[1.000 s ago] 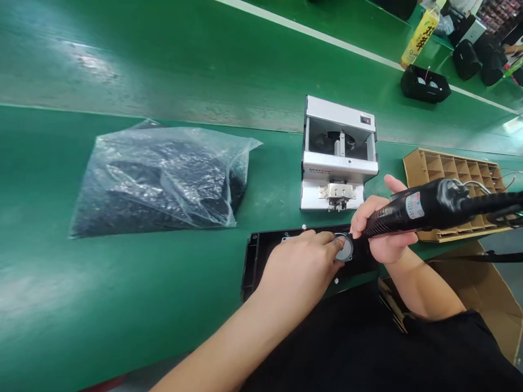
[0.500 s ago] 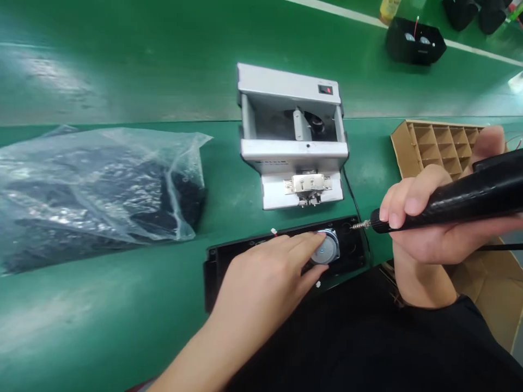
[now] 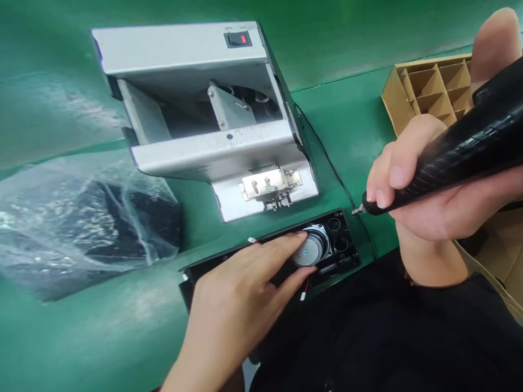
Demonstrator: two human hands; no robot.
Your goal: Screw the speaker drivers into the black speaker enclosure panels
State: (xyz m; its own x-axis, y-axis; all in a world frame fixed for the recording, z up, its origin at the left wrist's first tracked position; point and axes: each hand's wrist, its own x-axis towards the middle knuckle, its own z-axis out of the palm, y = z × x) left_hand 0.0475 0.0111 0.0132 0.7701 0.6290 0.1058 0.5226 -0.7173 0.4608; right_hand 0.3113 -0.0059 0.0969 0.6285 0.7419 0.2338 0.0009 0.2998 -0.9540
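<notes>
My left hand (image 3: pixel 245 280) is closed, its fingers and thumb around the sides of a round silver speaker (image 3: pixel 312 251). The speaker sits in a long black plastic case (image 3: pixel 352 242); my hand hides the case's middle part. Small white wire connectors (image 3: pixel 303 296) stick out along the case's two long sides. My right hand (image 3: pixel 433 201) is wrapped round a black electric screwdriver (image 3: pixel 461 144), thumb raised off the barrel. The screwdriver's bit (image 3: pixel 358 209) points left, just off the case's right end; whether it carries a screw I cannot make out.
A silver screw feeder (image 3: pixel 196 149) with a lit red switch stands behind the case. Its black cable (image 3: pixel 327 155) runs down past the case's right end. At the left lies a clear plastic bag (image 3: pixel 90 218) of black parts. A cardboard box with dividers (image 3: pixel 394 103) stands at right.
The view has come closer and turned, so the feeder looks larger and further left. The screwdriver's bit has gone from over the case's corner to just beyond its right end. My left hand still holds the speaker.
</notes>
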